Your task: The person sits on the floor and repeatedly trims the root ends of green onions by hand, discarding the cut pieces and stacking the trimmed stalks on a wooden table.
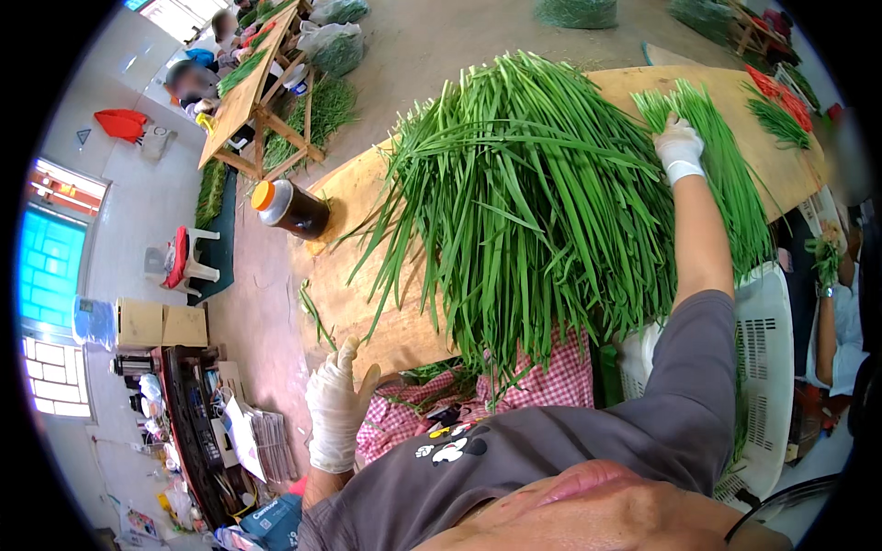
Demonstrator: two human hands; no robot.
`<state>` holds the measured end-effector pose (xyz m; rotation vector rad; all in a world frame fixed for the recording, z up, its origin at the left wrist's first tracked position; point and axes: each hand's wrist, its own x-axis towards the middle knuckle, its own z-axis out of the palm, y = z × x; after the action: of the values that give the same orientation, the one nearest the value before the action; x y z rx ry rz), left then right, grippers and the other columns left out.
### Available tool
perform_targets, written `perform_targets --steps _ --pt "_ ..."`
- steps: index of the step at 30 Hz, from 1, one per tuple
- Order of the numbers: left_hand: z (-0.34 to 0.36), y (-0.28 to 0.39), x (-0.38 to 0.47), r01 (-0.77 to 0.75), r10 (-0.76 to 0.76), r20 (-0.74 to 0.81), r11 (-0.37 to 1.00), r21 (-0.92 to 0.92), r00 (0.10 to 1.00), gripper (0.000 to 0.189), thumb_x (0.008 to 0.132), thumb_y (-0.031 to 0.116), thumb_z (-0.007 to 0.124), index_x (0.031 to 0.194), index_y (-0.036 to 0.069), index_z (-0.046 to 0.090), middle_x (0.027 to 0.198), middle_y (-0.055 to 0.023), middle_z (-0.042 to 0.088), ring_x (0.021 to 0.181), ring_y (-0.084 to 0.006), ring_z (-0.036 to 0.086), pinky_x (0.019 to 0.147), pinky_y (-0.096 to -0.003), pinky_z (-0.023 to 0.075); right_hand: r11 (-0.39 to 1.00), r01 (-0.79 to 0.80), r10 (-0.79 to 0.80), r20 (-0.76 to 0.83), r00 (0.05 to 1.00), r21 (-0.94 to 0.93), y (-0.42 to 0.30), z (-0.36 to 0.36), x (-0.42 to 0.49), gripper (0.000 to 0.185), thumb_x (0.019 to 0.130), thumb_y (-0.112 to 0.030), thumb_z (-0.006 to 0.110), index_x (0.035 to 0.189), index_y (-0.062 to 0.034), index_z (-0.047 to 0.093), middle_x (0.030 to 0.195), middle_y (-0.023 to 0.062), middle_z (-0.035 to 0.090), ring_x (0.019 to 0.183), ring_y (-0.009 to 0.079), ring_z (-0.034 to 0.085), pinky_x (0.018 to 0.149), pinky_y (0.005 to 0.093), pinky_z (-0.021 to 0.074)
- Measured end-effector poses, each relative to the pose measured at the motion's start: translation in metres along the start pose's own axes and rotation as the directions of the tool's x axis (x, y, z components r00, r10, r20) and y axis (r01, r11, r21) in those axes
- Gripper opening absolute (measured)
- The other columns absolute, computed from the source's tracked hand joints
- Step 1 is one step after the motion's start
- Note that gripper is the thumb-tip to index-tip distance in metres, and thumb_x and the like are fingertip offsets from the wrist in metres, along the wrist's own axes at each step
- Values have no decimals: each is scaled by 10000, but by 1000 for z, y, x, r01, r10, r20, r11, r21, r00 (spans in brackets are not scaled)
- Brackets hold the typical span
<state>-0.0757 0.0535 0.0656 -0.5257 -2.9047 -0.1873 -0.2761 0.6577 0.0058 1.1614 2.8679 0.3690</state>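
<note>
A large heap of green garlic chives (530,206) covers the middle of the wooden table (406,330) before me, pale stem ends pointing away from me. To its right lies a smaller bundle of chives (723,158). My right hand (679,144), in a white glove, rests on the stems of that smaller bundle; its fingertips are partly lost among the stems, so its grip is unclear. My left hand (341,399), gloved too, is raised at the table's near left edge, fingers apart and holding nothing. A few loose chive pieces (317,317) lie just beyond it.
A dark jar with an orange lid (293,206) stands at the table's left edge. Red ties (778,96) and a small bunch lie far right. A white plastic crate (765,372) is beside me. A co-worker's arm (825,330) holds greens at right; people sit at another table (241,89).
</note>
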Motion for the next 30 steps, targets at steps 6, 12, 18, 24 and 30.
perform_targets --steps 6,12,18,24,30 --pt "-1 1 7 30 -29 33 999 -26 999 522 735 247 713 1192 98 508 862 -111 593 773 -302 589 644 -400 467 850 449 -241 -554 797 277 -51 -130 -25 671 778 -537 605 1261 -88 482 1219 149 530 1118 277 531 934 404 429" --pt "7 -16 1 -7 -3 -108 996 -92 994 462 744 244 699 1150 100 532 848 -111 589 761 -303 588 655 -401 465 420 863 -541 -687 486 280 -152 -185 -69 565 792 -527 607 1083 -43 616 1112 139 589 1055 294 557 923 378 428" --pt "8 -29 -24 68 -71 -36 995 -79 997 436 741 257 701 1124 120 543 836 -105 583 734 -302 578 629 -402 450 383 873 -924 -147 354 -301 -261 -192 -199 574 802 -614 517 899 -70 673 884 98 631 880 249 613 777 362 496" --pt "3 -54 -50 119 -132 -98 985 -128 986 431 730 248 718 1109 122 556 874 -101 597 762 -297 588 646 -397 456 479 861 -877 -144 459 -170 -280 -186 -194 304 885 -366 535 929 -113 696 905 87 679 864 225 655 738 353 519" --pt "-13 -67 -54 39 -104 -213 957 -286 972 471 719 231 738 1139 114 561 980 -111 610 872 -300 586 763 -385 466 -342 519 -782 -543 304 783 -220 -247 -257 280 911 -235 558 1060 -14 645 1009 75 675 892 132 617 806 266 487"
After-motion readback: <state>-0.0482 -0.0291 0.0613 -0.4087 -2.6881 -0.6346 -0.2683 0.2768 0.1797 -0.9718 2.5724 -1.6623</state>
